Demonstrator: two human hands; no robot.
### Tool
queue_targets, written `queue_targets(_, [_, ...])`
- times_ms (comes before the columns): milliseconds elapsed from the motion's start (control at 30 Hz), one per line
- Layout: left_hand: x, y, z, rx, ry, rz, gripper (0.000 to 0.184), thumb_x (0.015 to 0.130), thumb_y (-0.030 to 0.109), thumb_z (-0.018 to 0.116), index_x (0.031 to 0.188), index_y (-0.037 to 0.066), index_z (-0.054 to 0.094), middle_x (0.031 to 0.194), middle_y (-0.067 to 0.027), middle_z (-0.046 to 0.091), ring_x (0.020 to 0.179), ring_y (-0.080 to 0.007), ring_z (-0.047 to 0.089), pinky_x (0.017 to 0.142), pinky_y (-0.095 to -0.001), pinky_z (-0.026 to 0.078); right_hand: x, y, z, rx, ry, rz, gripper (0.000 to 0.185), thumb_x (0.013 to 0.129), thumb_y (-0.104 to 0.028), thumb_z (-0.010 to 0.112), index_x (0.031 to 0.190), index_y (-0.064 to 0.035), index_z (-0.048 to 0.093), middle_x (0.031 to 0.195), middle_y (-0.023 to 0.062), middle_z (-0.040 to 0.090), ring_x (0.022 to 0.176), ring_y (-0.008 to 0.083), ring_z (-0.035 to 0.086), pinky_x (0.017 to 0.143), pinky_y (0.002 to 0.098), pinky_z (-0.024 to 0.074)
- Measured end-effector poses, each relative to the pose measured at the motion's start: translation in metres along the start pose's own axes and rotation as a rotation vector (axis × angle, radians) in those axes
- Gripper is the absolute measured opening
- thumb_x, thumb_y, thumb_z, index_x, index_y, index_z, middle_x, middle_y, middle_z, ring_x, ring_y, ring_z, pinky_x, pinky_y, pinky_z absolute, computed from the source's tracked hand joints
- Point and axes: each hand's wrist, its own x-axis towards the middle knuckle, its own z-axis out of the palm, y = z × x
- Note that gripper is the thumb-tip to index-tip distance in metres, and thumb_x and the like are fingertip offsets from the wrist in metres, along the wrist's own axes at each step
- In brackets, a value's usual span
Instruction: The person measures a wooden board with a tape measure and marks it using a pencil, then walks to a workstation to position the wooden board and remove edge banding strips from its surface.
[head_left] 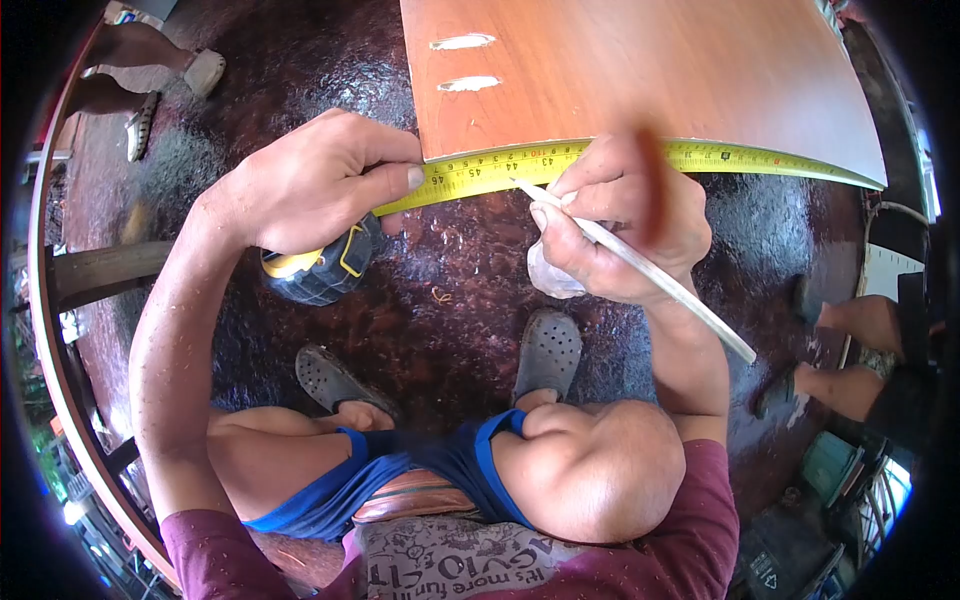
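Note:
My left hand (325,180) pinches the yellow tape measure blade (455,181) between thumb and fingers at the board's near left corner. Below that hand hangs the black and yellow tape measure case (325,268). The blade runs along the near edge of a wood-coloured board (650,75), out to its right corner. In my right hand (625,225) is a pale pencil (665,280), its tip touching or just over the blade near the 44 mark. A whitish, translucent object (553,272) shows under the right hand; what it is I cannot tell.
Two pale-edged slots (468,84) are cut in the board's left part. Another person's legs (145,60) are at the upper left, and more legs (850,385) at the right. My clogs (548,352) rest on the dark, shiny floor (440,330). A reddish-brown blur covers part of my right hand.

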Motion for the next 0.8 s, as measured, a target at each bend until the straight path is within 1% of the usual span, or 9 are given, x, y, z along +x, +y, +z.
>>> queue_targets(67, [0.0, 0.001, -0.001, -0.001, -0.008, 0.006, 0.029, 0.099, 0.02, 0.051, 0.096, -0.004, 0.067, 0.073, -0.0108, 0.07, 0.072, -0.0175, 0.071, 0.07, -0.0336, 0.054, -0.005, 0.001, 0.001, 0.01, 0.023, 0.015, 0.017, 0.068, 0.001, 0.08, 0.073, -0.0048, 0.065, 0.073, 0.0078, 0.065, 0.058, 0.0154, 0.063, 0.05, 0.0262, 0.0487])
queue_targets(167, [0.0, 0.0, 0.001, -0.02, -0.007, -0.041, 0.028, 0.099, 0.02, 0.051, 0.098, -0.004, 0.067, 0.073, -0.0106, 0.07, 0.072, -0.0171, 0.07, 0.07, -0.0335, 0.054, -0.005, 0.0, 0.0, -0.042, 0.015, 0.005, 0.017, 0.068, 0.001, 0.08, 0.073, -0.0041, 0.065, 0.074, 0.0081, 0.065, 0.058, 0.0155, 0.063, 0.05, 0.0258, 0.0488])
queue_targets(267, [0.0, -0.002, 0.003, -0.018, -0.003, -0.061, 0.028, 0.1, 0.02, 0.051, 0.101, -0.004, 0.067, 0.073, -0.0107, 0.07, 0.073, -0.0163, 0.07, 0.07, -0.0334, 0.054, -0.001, 0.0, 0.005, -0.012, 0.03, -0.009, 0.016, 0.069, 0.002, 0.08, 0.074, -0.0031, 0.066, 0.075, 0.0081, 0.066, 0.059, 0.0153, 0.063, 0.05, 0.0251, 0.0488])
queue_targets(367, [-0.001, 0.0, 0.005, -0.056, 0.023, -0.081, 0.026, 0.098, 0.019, 0.05, 0.093, -0.002, 0.066, 0.072, -0.0092, 0.068, 0.07, -0.0163, 0.066, 0.069, -0.0347, 0.052, 0.0, 0.004, 0.011, -0.021, 0.021, -0.042, 0.015, 0.069, 0.002, 0.079, 0.075, -0.0025, 0.066, 0.075, 0.0082, 0.066, 0.06, 0.0156, 0.064, 0.05, 0.025, 0.0486])
queue_targets(467, [0.0, -0.003, 0.002, -0.033, -0.012, -0.04, 0.029, 0.1, 0.02, 0.052, 0.103, -0.003, 0.068, 0.074, -0.0109, 0.07, 0.073, -0.0162, 0.071, 0.07, -0.0332, 0.054, -0.003, 0.011, 0.016, -0.049, 0.015, -0.067, 0.016, 0.069, 0.003, 0.079, 0.076, -0.0024, 0.066, 0.074, 0.0079, 0.066, 0.06, 0.0161, 0.064, 0.05, 0.0256, 0.0487])
queue_targets(567, [0.0, -0.002, 0.0, -0.026, -0.028, -0.047, 0.029, 0.1, 0.02, 0.052, 0.103, -0.004, 0.067, 0.074, -0.0113, 0.07, 0.073, -0.0168, 0.071, 0.07, -0.0331, 0.055, 0.0, 0.01, 0.016, -0.095, 0.014, -0.103, 0.017, 0.069, 0.003, 0.079, 0.077, -0.0026, 0.066, 0.073, 0.0071, 0.065, 0.06, 0.0165, 0.065, 0.049, 0.0262, 0.049])
queue_targets(667, [0.0, -0.002, 0.001, -0.018, -0.016, -0.042, 0.029, 0.1, 0.02, 0.052, 0.102, -0.004, 0.067, 0.075, -0.0118, 0.071, 0.074, -0.0174, 0.071, 0.07, -0.0336, 0.055, -0.001, 0.012, 0.018, -0.086, 0.039, -0.095, 0.016, 0.069, 0.003, 0.079, 0.076, -0.003, 0.066, 0.073, 0.0064, 0.065, 0.06, 0.0168, 0.065, 0.049, 0.0265, 0.0493])
queue_targets(800, [0.0, -0.002, 0.002, -0.059, -0.014, -0.038, 0.028, 0.099, 0.019, 0.051, 0.101, -0.004, 0.067, 0.074, -0.0115, 0.07, 0.073, -0.0178, 0.071, 0.07, -0.0345, 0.055, 0.001, 0.01, 0.018, -0.106, 0.02, -0.091, 0.018, 0.068, 0.004, 0.079, 0.076, -0.0036, 0.065, 0.072, 0.0063, 0.065, 0.059, 0.0167, 0.065, 0.049, 0.0265, 0.0494])
